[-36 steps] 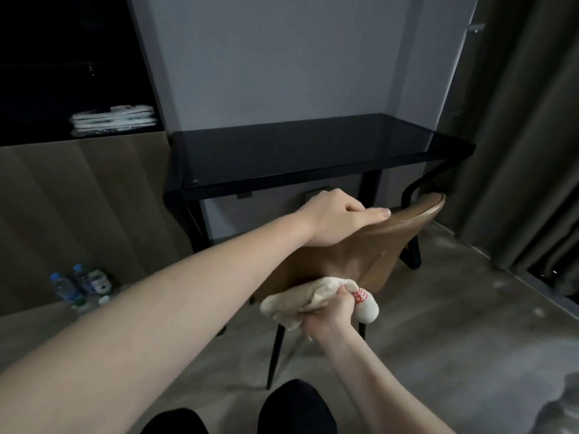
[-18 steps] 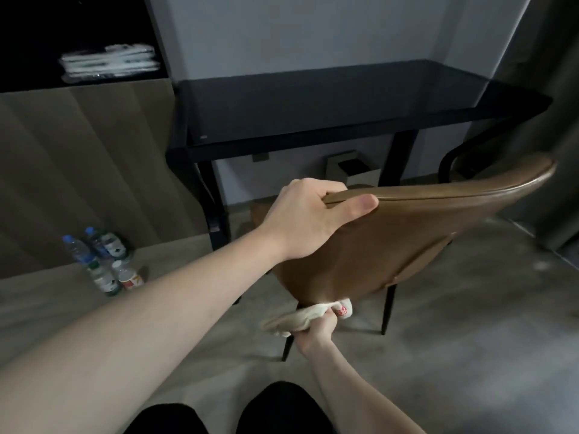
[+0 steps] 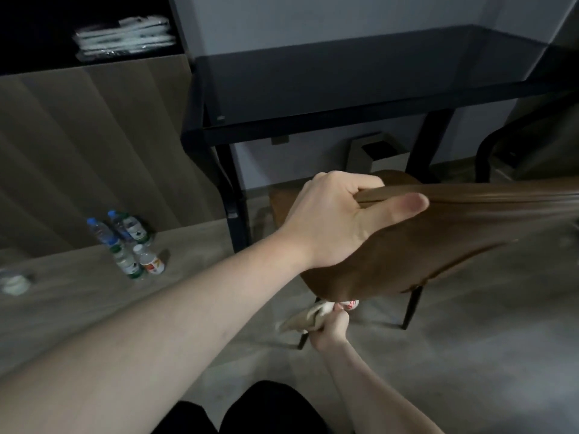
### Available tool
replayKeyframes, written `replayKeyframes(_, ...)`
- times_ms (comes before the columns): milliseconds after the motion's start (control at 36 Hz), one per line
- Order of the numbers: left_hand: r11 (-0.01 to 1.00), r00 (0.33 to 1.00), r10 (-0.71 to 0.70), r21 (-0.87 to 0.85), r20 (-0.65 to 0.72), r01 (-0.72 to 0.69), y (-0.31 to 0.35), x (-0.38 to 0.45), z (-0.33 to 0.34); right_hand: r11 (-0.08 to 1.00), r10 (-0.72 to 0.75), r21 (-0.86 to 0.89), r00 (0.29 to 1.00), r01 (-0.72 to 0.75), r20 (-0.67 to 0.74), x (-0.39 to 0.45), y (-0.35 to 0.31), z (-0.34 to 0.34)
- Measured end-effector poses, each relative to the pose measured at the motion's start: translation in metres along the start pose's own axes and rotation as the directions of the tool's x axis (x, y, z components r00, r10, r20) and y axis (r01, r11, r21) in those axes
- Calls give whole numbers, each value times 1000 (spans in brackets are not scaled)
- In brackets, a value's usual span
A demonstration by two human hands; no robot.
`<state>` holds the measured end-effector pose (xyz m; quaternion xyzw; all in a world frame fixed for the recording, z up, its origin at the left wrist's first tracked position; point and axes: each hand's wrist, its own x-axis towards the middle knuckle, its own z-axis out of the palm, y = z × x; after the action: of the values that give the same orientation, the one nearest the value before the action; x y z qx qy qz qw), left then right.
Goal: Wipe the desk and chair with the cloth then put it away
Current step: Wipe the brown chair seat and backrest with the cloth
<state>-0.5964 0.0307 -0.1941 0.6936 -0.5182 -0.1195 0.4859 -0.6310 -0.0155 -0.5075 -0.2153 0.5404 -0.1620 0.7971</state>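
A brown leather chair with thin black legs stands in front of the black glass desk, its back towards me. My left hand grips the top edge of the chair back. Below it, my right hand is shut on a bunched cream cloth with a red mark, pressed against the lower edge of the chair back. Part of the cloth is hidden behind that edge.
Several plastic water bottles stand on the floor at the left by a wood-panelled wall. Folded white items lie on a dark shelf at top left. A small bin sits under the desk. My dark-clad knees show at the bottom.
My right hand has slid the cloth down the chair back to its lower edge. The view has moved closer and lower, and my left hand keeps its grip on the top.
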Motion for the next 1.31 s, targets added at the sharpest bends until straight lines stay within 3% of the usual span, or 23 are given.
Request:
replayKeyframes(139,1000,1000,-17,25,-9,18,6,-4,-2,949,4,313,996,-33,93,-45,-34,-13)
replayKeyframes(333,996,998,-51,76,-30,53,12,-10,0,892,-60,450,979,-35,195,-91,-45,-31)
replayKeyframes(472,995,998,-39,85,-50,43,8,-9,2,922,-104,381,991,64,86,-72,-46,-13)
replayKeyframes(611,999,999,-13,41,-47,15,-2,-4,2,932,-21,362,998,-1,56,-58,-33,8)
replayKeyframes(806,1000,999,8,-11,-51,-9,-8,-1,4,996,87,-6,994,-87,73,-7,-10,16)
replayKeyframes(944,1000,999,10,-11,-35,-10,-6,-1,2,993,76,82,995,-81,60,-14,-19,12)
replayKeyframes(1111,1000,999,-5,9,-47,5,-2,-3,0,937,-20,348,990,-29,138,-49,-39,-13)
replayKeyframes(1222,997,998,-52,55,-44,54,8,-9,-1,941,-52,338,993,15,102,-73,-46,-40)
replayKeyframes(1306,993,996,-82,78,-36,84,17,-13,-3,940,-142,330,978,85,153,-96,-62,-57)
